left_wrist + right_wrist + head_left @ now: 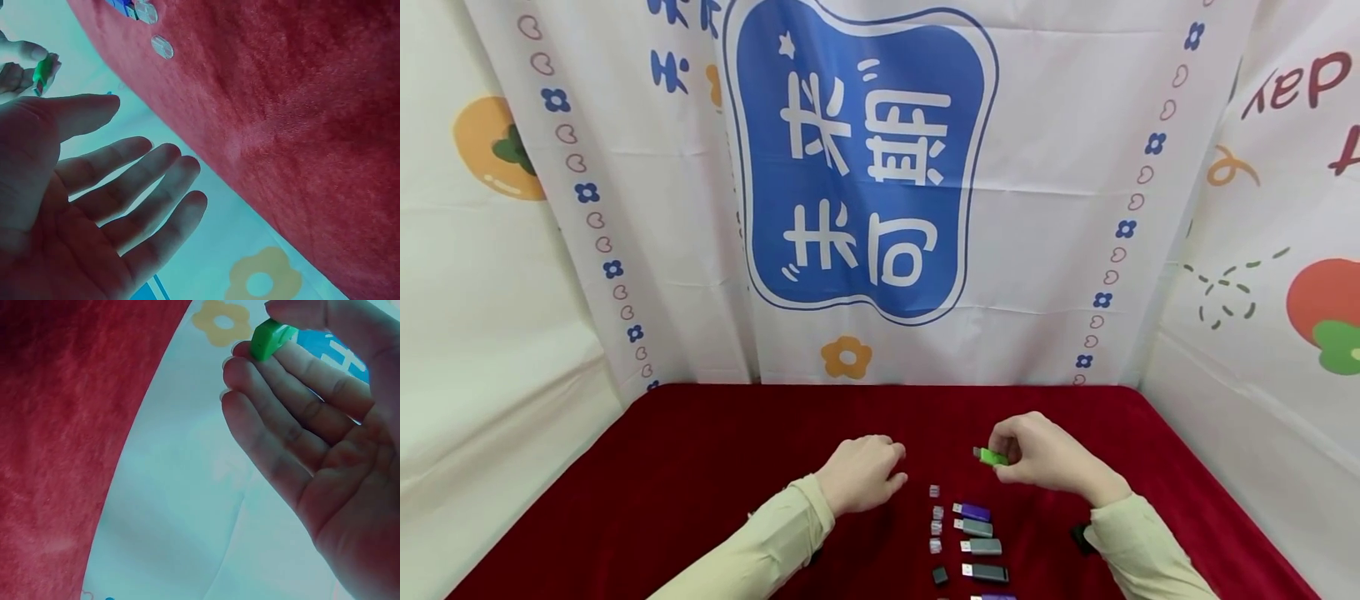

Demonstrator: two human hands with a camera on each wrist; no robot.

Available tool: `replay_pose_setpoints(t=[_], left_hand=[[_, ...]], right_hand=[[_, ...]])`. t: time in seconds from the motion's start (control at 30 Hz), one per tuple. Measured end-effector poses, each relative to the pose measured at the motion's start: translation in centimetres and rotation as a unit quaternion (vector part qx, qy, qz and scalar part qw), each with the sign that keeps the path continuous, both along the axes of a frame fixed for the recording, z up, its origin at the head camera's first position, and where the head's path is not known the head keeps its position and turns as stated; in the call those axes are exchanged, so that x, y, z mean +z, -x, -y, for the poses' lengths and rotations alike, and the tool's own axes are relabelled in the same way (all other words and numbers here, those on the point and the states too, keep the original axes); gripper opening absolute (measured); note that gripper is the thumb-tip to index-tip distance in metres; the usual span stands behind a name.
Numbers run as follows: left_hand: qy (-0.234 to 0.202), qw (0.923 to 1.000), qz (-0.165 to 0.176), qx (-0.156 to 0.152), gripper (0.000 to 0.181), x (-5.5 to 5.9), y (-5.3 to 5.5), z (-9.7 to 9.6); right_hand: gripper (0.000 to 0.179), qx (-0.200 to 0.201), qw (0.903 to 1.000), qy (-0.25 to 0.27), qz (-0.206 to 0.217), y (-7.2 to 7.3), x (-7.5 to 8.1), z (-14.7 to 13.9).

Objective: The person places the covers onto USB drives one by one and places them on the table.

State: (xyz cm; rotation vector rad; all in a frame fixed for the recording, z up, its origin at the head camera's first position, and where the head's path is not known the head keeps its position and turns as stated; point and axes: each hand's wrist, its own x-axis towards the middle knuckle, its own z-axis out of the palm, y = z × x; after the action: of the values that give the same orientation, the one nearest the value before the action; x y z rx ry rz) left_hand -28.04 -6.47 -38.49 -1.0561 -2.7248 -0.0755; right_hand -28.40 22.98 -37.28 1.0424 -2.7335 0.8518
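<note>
A green USB flash drive (pixel 992 457) is pinched between the thumb and fingers of my right hand (pixel 1043 454), its metal plug pointing left. The right wrist view shows the green end of the drive (pixel 267 339) at the fingertips. My left hand (pixel 863 473) hovers over the cloth with nothing in it, fingers relaxed and spread in the left wrist view. Nearest to it is a small clear cap (pixel 934 491), the farthest of a column of several caps. Right of that column lies a purple USB flash drive (pixel 973 512), with several grey ones below it.
A dark red cloth (pixel 700 467) covers the table. One dark cap (pixel 940 575) lies near the front, left of a dark grey flash drive (pixel 987 572). Beside my right sleeve is a black object (pixel 1082 538), partly hidden. A printed white curtain (pixel 1060 208) hangs behind.
</note>
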Motion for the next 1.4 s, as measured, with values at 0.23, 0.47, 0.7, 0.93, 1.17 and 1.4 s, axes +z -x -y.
replay_pose_setpoints(t=[0.23,0.47,0.7,0.93,1.17,1.4], left_hand=[[0.019,0.9997,-0.002,-0.016,0.02,0.0,0.5,-1.3],[0.048,0.9979,0.036,-0.027,0.029,-0.4,1.1,-2.7],[0.062,0.9959,0.056,-0.034,0.028,-0.9,1.9,-4.1],[0.083,0.9936,0.059,-0.047,0.024,-1.9,2.7,-5.2],[0.086,0.9922,0.059,-0.069,0.02,-2.4,2.7,-5.9],[0.096,0.9915,0.045,-0.076,0.02,-2.7,3.1,-6.4]], right_hand=[[0.019,0.009,0.9999,0.01,-0.008,-0.3,0.4,0.1],[0.021,-0.003,0.9999,0.01,-0.014,-0.4,0.7,-0.3],[0.015,-0.013,0.9998,0.004,-0.013,-0.4,1.1,-0.5],[0.016,-0.02,0.9997,0.005,-0.014,-0.4,1.2,-0.6],[0.018,-0.021,0.9997,0.003,-0.012,-0.7,1.3,-0.7],[0.016,-0.028,0.9994,-0.002,-0.018,-0.5,1.5,-0.9]])
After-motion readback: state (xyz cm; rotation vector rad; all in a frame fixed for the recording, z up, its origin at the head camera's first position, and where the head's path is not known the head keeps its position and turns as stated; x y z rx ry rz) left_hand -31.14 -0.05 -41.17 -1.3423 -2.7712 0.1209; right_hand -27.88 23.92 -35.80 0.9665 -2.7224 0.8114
